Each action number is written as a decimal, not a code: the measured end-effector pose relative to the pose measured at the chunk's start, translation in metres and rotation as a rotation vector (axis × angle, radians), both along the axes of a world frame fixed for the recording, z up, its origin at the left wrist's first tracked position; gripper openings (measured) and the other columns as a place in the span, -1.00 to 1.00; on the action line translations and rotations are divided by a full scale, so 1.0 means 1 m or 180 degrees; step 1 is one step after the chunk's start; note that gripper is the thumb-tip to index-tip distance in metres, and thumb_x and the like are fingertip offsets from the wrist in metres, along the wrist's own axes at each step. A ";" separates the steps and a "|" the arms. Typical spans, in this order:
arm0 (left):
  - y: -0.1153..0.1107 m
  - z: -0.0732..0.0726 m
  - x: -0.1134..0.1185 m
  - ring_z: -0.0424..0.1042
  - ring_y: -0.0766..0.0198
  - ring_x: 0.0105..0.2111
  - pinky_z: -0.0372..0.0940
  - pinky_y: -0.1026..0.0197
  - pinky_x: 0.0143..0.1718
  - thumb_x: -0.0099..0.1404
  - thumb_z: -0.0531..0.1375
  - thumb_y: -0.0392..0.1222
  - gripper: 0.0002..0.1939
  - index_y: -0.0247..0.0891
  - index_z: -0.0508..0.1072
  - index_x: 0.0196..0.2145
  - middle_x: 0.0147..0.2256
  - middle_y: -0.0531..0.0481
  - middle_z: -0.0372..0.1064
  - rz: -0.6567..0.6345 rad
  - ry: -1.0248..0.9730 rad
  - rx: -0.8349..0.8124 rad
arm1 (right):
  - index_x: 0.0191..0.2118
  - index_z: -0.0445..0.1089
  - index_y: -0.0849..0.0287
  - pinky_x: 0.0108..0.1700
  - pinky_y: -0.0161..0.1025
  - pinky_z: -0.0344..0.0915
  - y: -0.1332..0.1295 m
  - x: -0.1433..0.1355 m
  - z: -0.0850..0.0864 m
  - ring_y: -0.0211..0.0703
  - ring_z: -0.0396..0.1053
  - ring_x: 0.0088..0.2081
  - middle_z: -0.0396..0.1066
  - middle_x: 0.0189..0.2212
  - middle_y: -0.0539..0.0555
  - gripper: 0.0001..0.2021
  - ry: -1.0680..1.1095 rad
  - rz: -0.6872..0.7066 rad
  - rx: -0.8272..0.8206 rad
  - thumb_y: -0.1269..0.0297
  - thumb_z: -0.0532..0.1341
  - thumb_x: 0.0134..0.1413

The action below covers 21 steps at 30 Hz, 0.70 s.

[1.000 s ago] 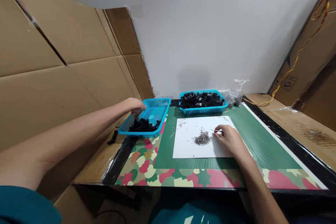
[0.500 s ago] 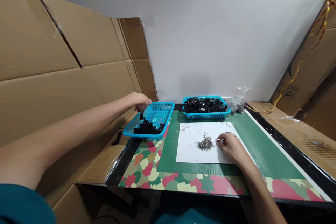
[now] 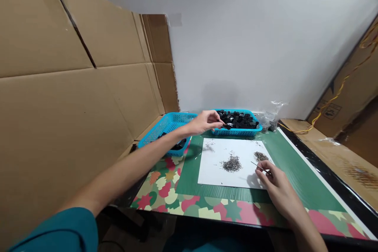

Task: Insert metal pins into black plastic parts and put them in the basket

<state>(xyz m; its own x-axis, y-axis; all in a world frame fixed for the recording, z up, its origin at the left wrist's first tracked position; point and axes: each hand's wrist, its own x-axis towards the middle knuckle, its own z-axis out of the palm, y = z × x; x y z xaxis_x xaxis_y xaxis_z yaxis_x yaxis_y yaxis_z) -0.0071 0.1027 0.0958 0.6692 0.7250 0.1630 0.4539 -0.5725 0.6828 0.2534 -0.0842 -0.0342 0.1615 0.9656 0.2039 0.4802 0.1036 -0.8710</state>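
My left hand [image 3: 206,122] is stretched across to the near left side of the right blue basket [image 3: 236,132]. Its fingertips come together at a small black piece [image 3: 228,125], among many black plastic pieces [image 3: 243,119]. Between the fingers of my right hand [image 3: 273,175] is a thin metal pick [image 3: 256,164], pointing up and left over a white sheet [image 3: 212,173]. A pile of small metal pins [image 3: 232,163] lies mid-sheet. Close beyond the right hand is a second, smaller pile [image 3: 260,156].
A left blue basket [image 3: 147,136] contains black parts, partly hidden behind my left forearm. Clear plastic bags [image 3: 270,120] stand beside the right basket. Cardboard walls [image 3: 118,94] rise at the left, and a yellow cable [image 3: 317,116] runs down on the right.
My left hand has moved right, from the left basket to the right one. My right hand has drawn back from the central pile, rightward and nearer me, still with the pick.
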 end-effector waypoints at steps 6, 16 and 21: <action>-0.059 -0.058 0.035 0.64 0.10 -0.11 0.43 0.13 -0.13 0.30 0.44 0.15 -0.53 -0.25 0.37 -0.20 -0.05 -0.33 0.62 -0.0477 -0.1702 -0.1697 | -0.34 0.47 0.14 -0.29 -0.25 0.30 -0.023 -0.012 0.008 -0.11 0.37 -0.33 0.45 -0.39 0.05 -0.68 0.1098 -0.0110 0.0185 -0.04 0.36 0.19; -0.099 -0.098 0.044 0.42 0.30 -0.36 0.24 0.27 -0.29 0.41 0.34 0.20 -0.54 -0.28 0.56 -0.03 -0.37 -0.02 0.45 -0.0610 -0.2284 -0.2741 | -0.30 0.60 0.18 -0.23 -0.16 0.46 -0.028 -0.037 0.005 0.02 0.60 -0.27 0.64 -0.36 0.14 -0.70 0.1730 -0.0562 0.0127 0.05 0.54 -0.01; -0.108 -0.097 0.046 0.38 0.35 -0.48 0.24 0.32 -0.45 0.49 0.23 0.17 -0.57 -0.28 0.46 0.00 -0.41 0.10 0.25 -0.0944 -0.2221 -0.2921 | -0.08 0.52 0.11 -0.22 -0.21 0.45 -0.031 -0.037 -0.001 -0.01 0.63 -0.27 0.63 -0.42 0.04 -0.61 0.1947 -0.0439 0.0103 0.13 0.56 0.01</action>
